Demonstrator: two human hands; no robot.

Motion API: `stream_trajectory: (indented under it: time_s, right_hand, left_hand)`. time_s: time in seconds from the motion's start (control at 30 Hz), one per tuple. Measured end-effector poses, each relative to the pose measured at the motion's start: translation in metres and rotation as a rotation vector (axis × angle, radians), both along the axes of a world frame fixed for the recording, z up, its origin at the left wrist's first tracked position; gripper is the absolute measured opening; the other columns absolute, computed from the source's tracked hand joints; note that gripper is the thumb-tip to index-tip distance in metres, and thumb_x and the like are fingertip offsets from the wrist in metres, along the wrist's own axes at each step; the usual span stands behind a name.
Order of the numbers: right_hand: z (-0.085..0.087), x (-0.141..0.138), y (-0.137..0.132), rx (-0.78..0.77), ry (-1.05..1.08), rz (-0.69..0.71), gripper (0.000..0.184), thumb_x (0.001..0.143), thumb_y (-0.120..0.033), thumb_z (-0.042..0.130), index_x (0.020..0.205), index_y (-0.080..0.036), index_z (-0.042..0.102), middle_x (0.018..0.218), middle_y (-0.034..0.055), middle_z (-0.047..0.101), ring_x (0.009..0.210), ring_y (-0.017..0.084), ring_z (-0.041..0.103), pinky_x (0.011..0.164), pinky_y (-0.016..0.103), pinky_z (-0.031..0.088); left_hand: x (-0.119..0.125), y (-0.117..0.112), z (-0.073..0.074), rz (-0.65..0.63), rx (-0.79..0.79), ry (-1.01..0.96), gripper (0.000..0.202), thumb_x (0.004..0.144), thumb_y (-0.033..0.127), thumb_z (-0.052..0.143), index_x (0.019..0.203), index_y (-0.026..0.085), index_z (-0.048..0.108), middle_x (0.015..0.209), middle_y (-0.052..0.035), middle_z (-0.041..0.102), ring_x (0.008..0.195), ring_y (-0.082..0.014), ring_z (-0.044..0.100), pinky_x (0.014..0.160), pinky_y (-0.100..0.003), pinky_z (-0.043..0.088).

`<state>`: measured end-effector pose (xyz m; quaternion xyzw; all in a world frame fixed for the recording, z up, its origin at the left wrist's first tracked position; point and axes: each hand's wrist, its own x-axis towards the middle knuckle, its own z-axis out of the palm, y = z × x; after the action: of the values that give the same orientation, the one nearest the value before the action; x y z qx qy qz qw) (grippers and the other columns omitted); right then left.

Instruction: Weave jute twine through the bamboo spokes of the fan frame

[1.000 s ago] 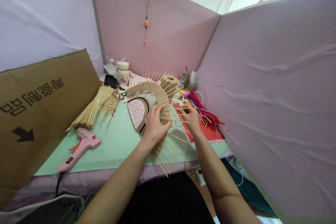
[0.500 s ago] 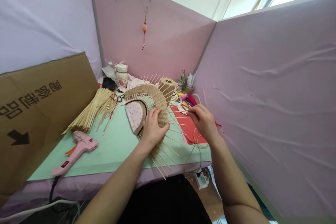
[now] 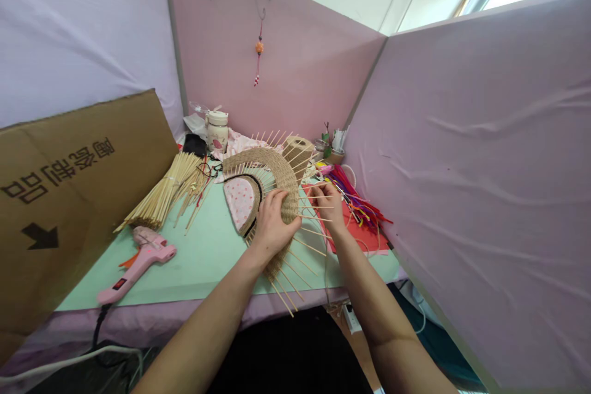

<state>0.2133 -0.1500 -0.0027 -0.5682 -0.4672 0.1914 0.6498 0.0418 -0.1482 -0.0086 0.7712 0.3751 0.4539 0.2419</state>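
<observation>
A fan-shaped woven piece [image 3: 289,183] lies on the table, its curved band of tan cord worked over thin sticks that stick out around the edge. Its inner part is pink dotted fabric [image 3: 240,200] with a black braided border. My left hand [image 3: 272,225] grips the woven band, thumb towards the outer edge and fingers over the inner side. At the right-hand sticks [image 3: 318,217], my right hand [image 3: 329,204] is closed in a pinch on thin twine [image 3: 326,271], which trails down past the table edge. The pinched bit itself is mostly hidden by the fingers.
On the left are a bundle of sticks [image 3: 161,194], a pink glue gun [image 3: 138,265] and a cardboard box [image 3: 78,197]. A cord spool [image 3: 298,154] and a white bottle [image 3: 217,130] stand behind. Coloured pipe cleaners [image 3: 355,197] lie over red paper [image 3: 369,243] at right.
My right hand has moved left, in close to the sticks, uncovering the pipe cleaners and red paper. My left hand keeps its grip on the woven piece. The view has shifted slightly.
</observation>
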Motion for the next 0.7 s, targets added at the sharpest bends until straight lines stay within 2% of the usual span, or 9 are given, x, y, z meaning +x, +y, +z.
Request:
stream_trajectory:
  time_s: [0.1, 0.23, 0.37, 0.47, 0.6, 0.7]
  right_hand:
    - [-0.014, -0.014, 0.021, 0.016, 0.076, 0.027, 0.016, 0.074, -0.036, 0.061, 0.077, -0.021, 0.056, 0.063, -0.0041, 0.053, 0.053, 0.011, 0.044, 0.05, 0.024, 0.036]
    - [-0.024, -0.027, 0.039, 0.039, 0.11, 0.083, 0.016, 0.073, -0.037, 0.06, 0.078, -0.022, 0.056, 0.074, -0.0023, 0.058, 0.066, 0.014, 0.052, 0.062, 0.027, 0.044]
    - [-0.028, -0.031, 0.039, 0.033, 0.144, 0.157, 0.023, 0.071, -0.039, 0.06, 0.086, -0.022, 0.056, 0.079, -0.0013, 0.061, 0.065, 0.014, 0.055, 0.065, 0.03, 0.048]
    - [-0.03, -0.025, 0.035, 0.027, 0.137, 0.17, 0.023, 0.069, -0.038, 0.064, 0.084, -0.022, 0.056, 0.079, -0.0011, 0.061, 0.066, 0.014, 0.055, 0.066, 0.03, 0.048]
    - [-0.03, -0.014, 0.033, 0.023, 0.091, 0.131, 0.017, 0.07, -0.037, 0.064, 0.075, -0.022, 0.057, 0.071, -0.0016, 0.059, 0.063, 0.014, 0.052, 0.061, 0.028, 0.043]
    - [-0.027, -0.008, 0.032, 0.03, 0.034, 0.07, 0.017, 0.07, -0.036, 0.064, 0.068, -0.021, 0.057, 0.064, -0.0026, 0.056, 0.06, 0.013, 0.048, 0.059, 0.027, 0.038]
  left_hand:
    - [0.0, -0.001, 0.0, -0.008, -0.006, 0.006, 0.053, 0.073, 0.027, 0.063, 0.125, 0.018, 0.051, 0.133, -0.0113, 0.049, 0.127, -0.0269, 0.046, 0.11, -0.043, 0.036]
    - [0.001, -0.002, 0.0, -0.005, -0.012, 0.016, 0.055, 0.074, 0.031, 0.064, 0.126, 0.02, 0.05, 0.133, -0.011, 0.049, 0.127, -0.0275, 0.046, 0.11, -0.044, 0.035]
    - [0.0, -0.004, -0.002, -0.029, 0.003, 0.006, 0.054, 0.078, 0.032, 0.061, 0.13, 0.021, 0.049, 0.132, -0.0109, 0.048, 0.126, -0.0267, 0.046, 0.11, -0.045, 0.035]
    - [-0.001, -0.005, -0.003, -0.069, -0.001, 0.038, 0.054, 0.08, 0.03, 0.06, 0.133, 0.025, 0.05, 0.133, -0.0107, 0.043, 0.126, -0.0273, 0.045, 0.108, -0.047, 0.037]
    - [-0.002, -0.006, -0.002, -0.121, -0.005, 0.058, 0.055, 0.078, 0.029, 0.062, 0.133, 0.029, 0.053, 0.13, -0.01, 0.04, 0.125, -0.0272, 0.046, 0.108, -0.047, 0.037]
    - [-0.003, -0.005, 0.0, -0.136, -0.01, 0.037, 0.052, 0.078, 0.028, 0.061, 0.13, 0.027, 0.057, 0.129, -0.0092, 0.043, 0.122, -0.0253, 0.049, 0.107, -0.043, 0.04]
